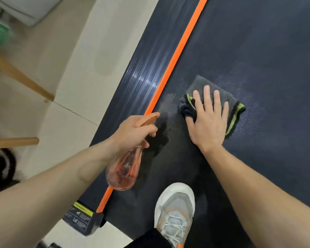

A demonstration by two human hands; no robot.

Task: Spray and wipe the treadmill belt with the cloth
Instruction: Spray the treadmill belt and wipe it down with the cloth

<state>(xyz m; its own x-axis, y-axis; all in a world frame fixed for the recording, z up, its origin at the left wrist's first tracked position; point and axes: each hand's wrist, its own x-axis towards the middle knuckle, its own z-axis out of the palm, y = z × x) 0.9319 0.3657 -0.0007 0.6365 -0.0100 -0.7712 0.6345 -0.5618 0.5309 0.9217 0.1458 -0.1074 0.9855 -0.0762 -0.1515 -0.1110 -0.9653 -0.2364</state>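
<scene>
Two risks are suggested by the treadmill belt [258, 42] itself, the largest thing in view: a dark wet patch [161, 135] is seen near the belt's left edge, just inside the orange strip [179, 51], and a shoe [175, 212] is planted on the belt toward its near end, close to that patch. A slip could be caused if weight were shifted onto damp rubber, and dirt from the sole could be carried back onto cleaned ground.

The cloth [217, 97], dark grey with a green hem, is laid folded on the belt a little right of the wet patch and is pressed flat under the right hand [209, 120], whose fingers are spread wide rather than curled. With so loose a hold (only palm pressure), the folds could be bunched or left behind on a fast stroke, and part of the wetted area could be missed.

The spray bottle [125, 169], orange-tinted and partly filled, is gripped at its neck by the left hand [132, 133], closed around it with a finger near the trigger; the nozzle is aimed over the belt's left edge. Overspray onto the ribbed side rail [143, 72] or the floor [75, 86] could result, and pooled liquid might seep under the belt's edge.
</scene>
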